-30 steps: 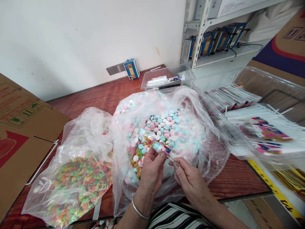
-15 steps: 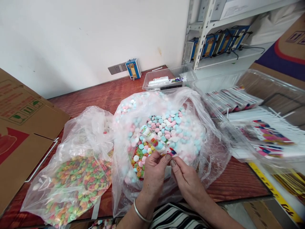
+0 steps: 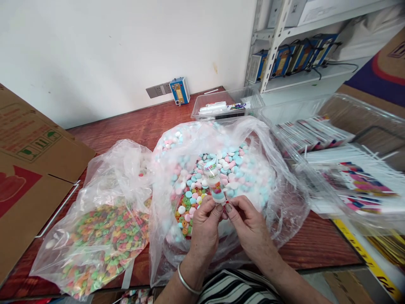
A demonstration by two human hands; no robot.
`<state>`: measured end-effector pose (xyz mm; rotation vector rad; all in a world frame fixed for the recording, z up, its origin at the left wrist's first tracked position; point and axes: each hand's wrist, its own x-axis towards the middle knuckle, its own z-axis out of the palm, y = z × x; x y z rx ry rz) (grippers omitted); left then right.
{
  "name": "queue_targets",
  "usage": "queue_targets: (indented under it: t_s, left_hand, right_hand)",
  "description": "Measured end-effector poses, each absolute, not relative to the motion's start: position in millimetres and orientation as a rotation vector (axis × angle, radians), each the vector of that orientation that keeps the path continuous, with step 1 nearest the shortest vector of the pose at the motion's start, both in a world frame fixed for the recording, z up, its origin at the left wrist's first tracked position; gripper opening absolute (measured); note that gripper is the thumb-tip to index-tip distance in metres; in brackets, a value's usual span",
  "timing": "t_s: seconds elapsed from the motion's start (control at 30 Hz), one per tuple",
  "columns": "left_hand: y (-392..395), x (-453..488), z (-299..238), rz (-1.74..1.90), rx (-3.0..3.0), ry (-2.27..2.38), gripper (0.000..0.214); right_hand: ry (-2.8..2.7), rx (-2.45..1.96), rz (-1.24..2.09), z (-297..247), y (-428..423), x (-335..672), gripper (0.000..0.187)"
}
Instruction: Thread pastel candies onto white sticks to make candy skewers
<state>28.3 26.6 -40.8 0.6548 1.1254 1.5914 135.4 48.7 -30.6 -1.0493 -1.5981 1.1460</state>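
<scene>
A small clear printed candy packet (image 3: 214,182) stands nearly upright between my hands, with white, red and blue contents showing through. My left hand (image 3: 205,223) pinches its lower end between thumb and fingers. On the other side of that end, my right hand (image 3: 248,221) also grips it, thumb tip close to the left thumb. Directly beneath lies a large open plastic bag (image 3: 278,207) of pastel pink, blue and white round candies (image 3: 232,160). Colourful ring candies (image 3: 185,226) lie at the near left of this opening.
A second plastic bag (image 3: 123,169) with ring candies lies to the left, beside a cardboard box (image 3: 41,169). Clear trays (image 3: 284,169) at right hold white sticks and printed packaging. Behind are a smaller clear bin (image 3: 198,105) and a blue device (image 3: 179,90) by the wall.
The packet has swung from leaning left to nearly upright. My right hand has shifted slightly up, its fingers closer around the packet's lower end. The whole view has moved a little.
</scene>
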Motion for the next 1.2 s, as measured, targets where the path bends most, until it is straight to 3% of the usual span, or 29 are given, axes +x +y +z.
queue_targets:
  t_s: [0.4,0.6,0.67,0.83,1.07,1.2]
  left_hand:
    - [30,31,-36,1.595,0.61,1.079,0.016]
    - [32,32,-37,1.654,0.371,1.059,0.011]
    - [32,32,-34,1.645,0.371,1.024,0.015]
    - [31,21,-28,1.597,0.428,0.922,0.021]
    - [33,3,-39,1.478,0.473,0.96,0.034]
    - [29,-6,-42,1.307,0.573,0.931,0.046]
  right_hand:
    - [-1.587,-1.089,1.1,-40,51,125,0.016]
    - [-1.843,-1.058,0.719,-45,42,125,0.022]
    - [-1.826,-1.031,0.729,-45,43,126,0.02]
    - [-1.623,-1.019,1.077,-35,49,134,0.013]
    - [-1.024,-0.73,2.147,-27,44,138,0.029]
    - [-0.713,-0.559,2.582,-25,49,144,0.028]
